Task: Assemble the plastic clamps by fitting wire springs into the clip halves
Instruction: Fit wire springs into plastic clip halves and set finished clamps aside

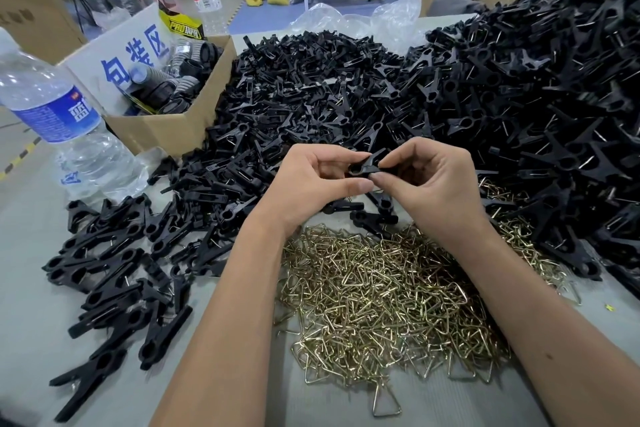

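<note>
Both hands pinch one black clip at the frame's centre.

The left hand point(311, 180) and right hand point(426, 180) curl their fingertips around the clip point(367, 165), its long axis slanting up-right; the wire springs point(384, 291) lie just below.

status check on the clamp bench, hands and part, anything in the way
Left hand and right hand both pinching one black clip. Spring pile below wrists. Nothing blocking.
</note>
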A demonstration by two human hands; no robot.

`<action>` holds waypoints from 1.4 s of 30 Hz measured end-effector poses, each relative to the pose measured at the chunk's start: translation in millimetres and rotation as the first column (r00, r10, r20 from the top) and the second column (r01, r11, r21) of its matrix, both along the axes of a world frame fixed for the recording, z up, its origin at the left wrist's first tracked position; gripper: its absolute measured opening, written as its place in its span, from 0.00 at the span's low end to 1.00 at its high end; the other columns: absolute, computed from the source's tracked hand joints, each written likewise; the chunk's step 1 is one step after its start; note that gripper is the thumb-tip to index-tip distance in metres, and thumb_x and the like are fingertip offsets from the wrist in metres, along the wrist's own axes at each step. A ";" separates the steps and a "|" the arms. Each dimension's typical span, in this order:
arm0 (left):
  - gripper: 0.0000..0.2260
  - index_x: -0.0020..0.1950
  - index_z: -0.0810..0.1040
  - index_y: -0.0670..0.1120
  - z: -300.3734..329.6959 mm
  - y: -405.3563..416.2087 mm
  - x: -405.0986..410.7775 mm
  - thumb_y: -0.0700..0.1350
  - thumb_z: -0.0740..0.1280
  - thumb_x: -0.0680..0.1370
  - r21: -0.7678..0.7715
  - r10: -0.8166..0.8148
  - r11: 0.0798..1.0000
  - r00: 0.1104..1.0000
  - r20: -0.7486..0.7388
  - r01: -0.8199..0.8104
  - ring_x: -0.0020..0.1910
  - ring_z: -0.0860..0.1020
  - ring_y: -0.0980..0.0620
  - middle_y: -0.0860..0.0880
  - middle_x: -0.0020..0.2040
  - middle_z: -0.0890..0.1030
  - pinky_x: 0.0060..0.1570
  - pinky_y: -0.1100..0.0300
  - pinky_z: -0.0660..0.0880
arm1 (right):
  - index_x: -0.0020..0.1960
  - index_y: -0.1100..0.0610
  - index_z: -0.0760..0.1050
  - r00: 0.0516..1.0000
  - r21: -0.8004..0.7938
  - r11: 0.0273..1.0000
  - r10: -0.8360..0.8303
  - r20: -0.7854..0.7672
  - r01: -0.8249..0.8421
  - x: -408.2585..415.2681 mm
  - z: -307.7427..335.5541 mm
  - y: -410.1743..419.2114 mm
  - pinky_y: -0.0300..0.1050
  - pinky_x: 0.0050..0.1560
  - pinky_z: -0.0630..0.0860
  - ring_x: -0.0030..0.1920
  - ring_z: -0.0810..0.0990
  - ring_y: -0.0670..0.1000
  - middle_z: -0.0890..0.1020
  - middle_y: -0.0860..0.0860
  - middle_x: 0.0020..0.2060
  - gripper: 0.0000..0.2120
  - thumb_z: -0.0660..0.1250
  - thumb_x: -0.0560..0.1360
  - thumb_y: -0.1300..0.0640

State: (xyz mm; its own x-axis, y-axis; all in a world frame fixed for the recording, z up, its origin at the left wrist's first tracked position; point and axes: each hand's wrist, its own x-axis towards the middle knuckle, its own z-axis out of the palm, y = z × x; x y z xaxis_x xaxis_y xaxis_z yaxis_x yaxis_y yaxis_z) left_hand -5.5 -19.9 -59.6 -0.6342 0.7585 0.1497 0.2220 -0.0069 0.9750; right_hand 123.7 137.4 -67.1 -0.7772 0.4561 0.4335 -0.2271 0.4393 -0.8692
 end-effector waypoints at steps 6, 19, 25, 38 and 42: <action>0.15 0.54 0.89 0.50 1.1 -4.6 -7.4 0.41 0.82 0.69 0.057 0.087 0.995 0.993 -0.080 -0.083 0.42 0.81 0.50 0.42 0.45 0.87 0.48 0.51 0.81 | 0.49 0.56 0.80 0.999 0.009 1.000 -0.001 0.040 0.001 1.1 5.7 -2.5 0.45 0.43 0.82 0.40 0.84 0.52 0.85 0.50 0.40 0.12 0.81 0.72 0.57; 0.13 0.48 0.89 0.56 -4.4 -8.2 -19.6 0.41 0.82 0.68 0.253 0.345 0.913 0.937 -0.060 -0.321 0.40 0.78 0.63 0.59 0.39 0.84 0.45 0.67 0.77 | 0.42 0.46 0.82 0.823 0.303 0.816 0.324 0.466 -0.493 2.2 17.6 -14.3 0.45 0.55 0.74 0.51 0.76 0.43 0.81 0.40 0.43 0.05 0.78 0.74 0.51; 0.13 0.49 0.88 0.54 -5.0 -8.2 -20.4 0.40 0.82 0.69 0.250 0.348 0.911 0.937 -0.041 -0.328 0.39 0.77 0.61 0.59 0.38 0.84 0.46 0.67 0.77 | 0.44 0.49 0.82 0.868 0.000 0.908 0.401 0.294 -0.419 4.4 21.3 -3.9 0.41 0.39 0.80 0.39 0.83 0.49 0.86 0.52 0.43 0.05 0.76 0.75 0.49; 0.15 0.48 0.89 0.53 -3.4 -11.0 -20.4 0.36 0.82 0.67 0.206 0.298 0.935 0.954 -0.015 -0.289 0.42 0.79 0.57 0.57 0.39 0.85 0.52 0.57 0.81 | 0.46 0.46 0.88 0.862 -0.018 0.916 0.383 0.332 -0.400 5.6 19.9 2.4 0.47 0.57 0.83 0.52 0.86 0.47 0.88 0.45 0.48 0.07 0.77 0.74 0.58; 0.15 0.48 0.89 0.52 -4.1 -11.0 -21.1 0.36 0.82 0.67 0.193 0.289 0.939 0.957 -0.001 -0.284 0.43 0.79 0.56 0.55 0.40 0.85 0.52 0.58 0.81 | 0.46 0.49 0.87 0.909 -0.164 0.939 0.335 0.250 -0.301 5.2 16.8 0.6 0.67 0.45 0.85 0.44 0.86 0.62 0.87 0.55 0.43 0.04 0.78 0.74 0.57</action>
State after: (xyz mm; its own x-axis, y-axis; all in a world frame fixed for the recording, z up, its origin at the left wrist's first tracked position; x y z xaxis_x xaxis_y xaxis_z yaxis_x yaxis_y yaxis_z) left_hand -26.6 -30.9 -63.7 -0.8139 0.5014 0.2937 0.2696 -0.1218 0.9552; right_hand 128.9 138.0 -50.3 -0.9690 0.2004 0.1447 -0.0867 0.2725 -0.9583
